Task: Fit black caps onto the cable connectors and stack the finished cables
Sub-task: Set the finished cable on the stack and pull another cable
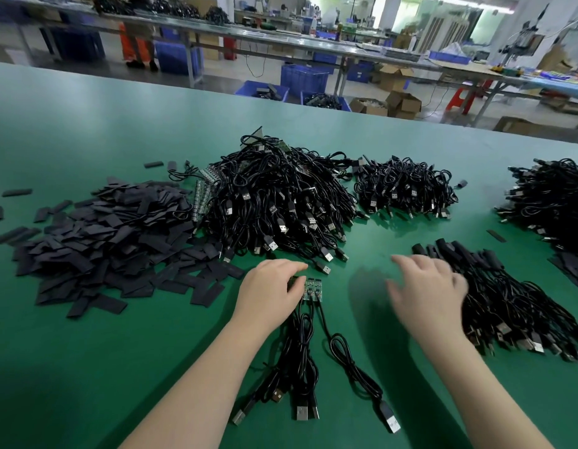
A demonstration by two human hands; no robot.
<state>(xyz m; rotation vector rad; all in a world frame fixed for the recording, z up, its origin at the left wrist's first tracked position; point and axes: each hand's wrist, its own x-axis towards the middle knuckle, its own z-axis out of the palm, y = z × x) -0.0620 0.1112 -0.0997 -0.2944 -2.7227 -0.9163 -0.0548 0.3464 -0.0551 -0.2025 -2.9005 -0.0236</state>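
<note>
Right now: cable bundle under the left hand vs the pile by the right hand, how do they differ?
1. The bundle under the left hand shows bare green boards at its far end; the pile by the right hand has black caps there.
2. The bundle is a few cables; the pile holds many.
3. The left hand rests on the bundle; the blurred right hand is open beside the pile.
Both are black USB cables with plugs toward the person.
</note>
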